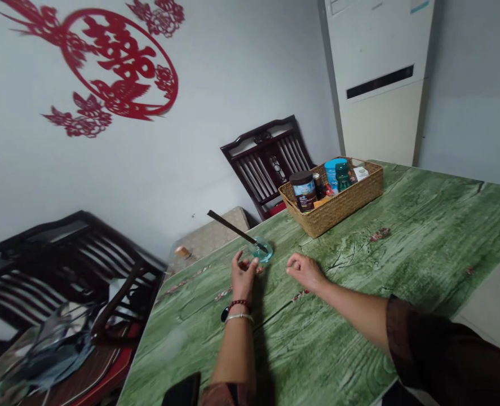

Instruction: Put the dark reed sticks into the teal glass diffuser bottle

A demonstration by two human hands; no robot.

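The left hand (243, 276) lay half-curled and empty, just beside a small glass dish (261, 252) holding a dark stick (233, 228), near the far edge of the green table (317, 338). The right hand (304, 272) rested loosely curled, pinching nothing.

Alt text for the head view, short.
Two bare hands rest on a green wood-pattern table: the left hand just short of a small blue-green glass dish with a dark stick leaning in it, the right hand loosely curled beside it. A woven basket of jars stands beyond.
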